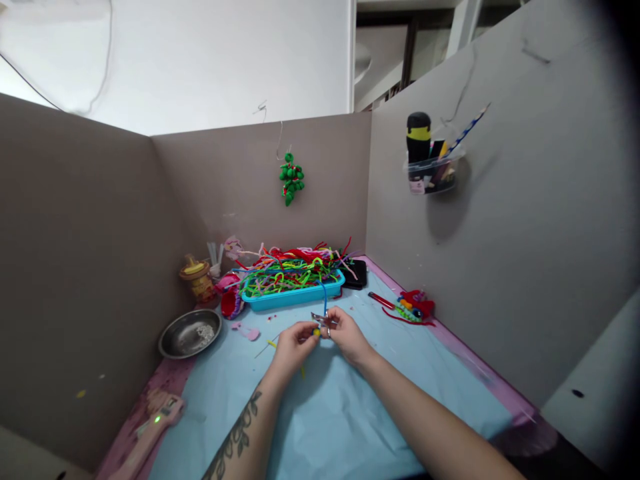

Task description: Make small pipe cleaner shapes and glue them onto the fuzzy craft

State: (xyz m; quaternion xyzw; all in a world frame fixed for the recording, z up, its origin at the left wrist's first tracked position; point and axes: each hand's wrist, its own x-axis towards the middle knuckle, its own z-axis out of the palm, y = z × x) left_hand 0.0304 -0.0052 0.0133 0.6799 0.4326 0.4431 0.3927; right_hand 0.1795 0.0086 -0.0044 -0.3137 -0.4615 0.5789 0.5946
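Observation:
Over the middle of the light blue table cover [340, 407], my two hands are close together. Between the fingertips of my left hand [296, 343] is a small yellow and blue piece [317, 331]. My right hand [347, 337] has its fingers in the handles of small metal scissors [319, 318], whose blades point left, just above the yellow and blue piece. A blue pipe cleaner [325, 298] rises beside the scissors. Left of my left hand lie a thin wire and a short yellow strip [271, 344].
Behind my hands stands a blue tray [295, 298] heaped with colourful pipe cleaners. A metal bowl [190, 333] and a pink glue gun [155, 430] are at left. To the right lie a red cutter [381, 300] and a red, multicoloured craft piece [417, 305]. Grey partitions surround the table.

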